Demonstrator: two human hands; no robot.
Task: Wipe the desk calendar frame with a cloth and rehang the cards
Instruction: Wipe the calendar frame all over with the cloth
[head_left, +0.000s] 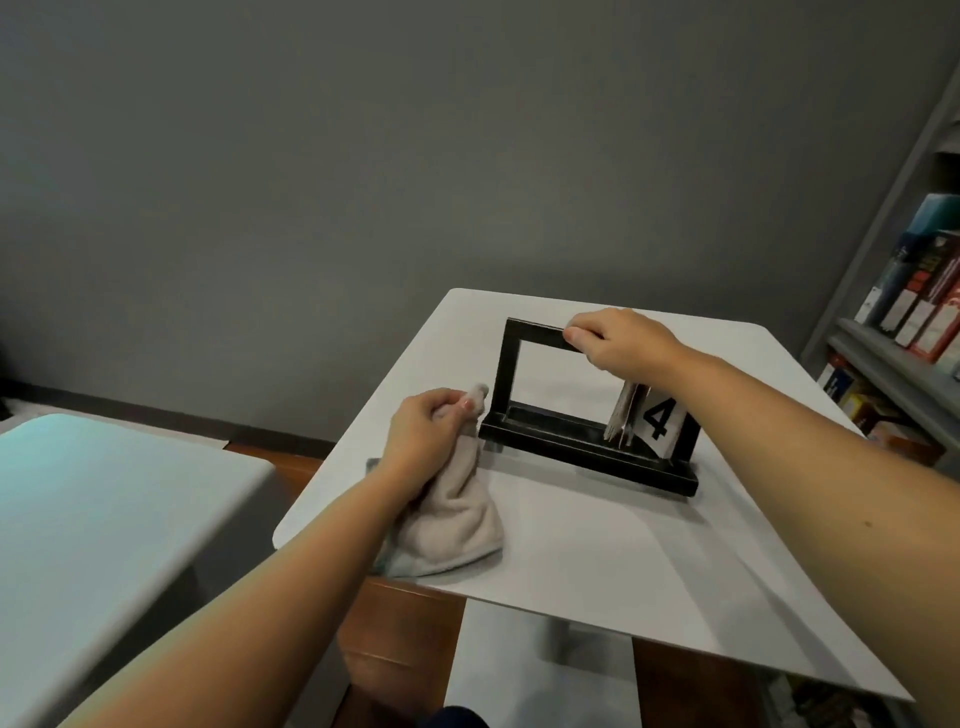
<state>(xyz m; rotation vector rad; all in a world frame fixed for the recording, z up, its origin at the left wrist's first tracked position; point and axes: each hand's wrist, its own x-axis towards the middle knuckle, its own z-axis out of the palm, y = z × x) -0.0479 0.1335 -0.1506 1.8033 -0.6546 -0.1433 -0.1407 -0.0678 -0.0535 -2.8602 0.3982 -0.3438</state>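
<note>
Clearly black frame (501, 374), cards (660, 418) at right; right hand (623, 343) grips top, left hand (421, 441) cloth (452, 525).

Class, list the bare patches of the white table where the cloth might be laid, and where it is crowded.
Free: the table between the frame and the near edge, right of the cloth; also the strip behind the frame. Crowded: the frame's left end, where the left hand grips the cloth, and its right end, with cards and right hand.
</note>
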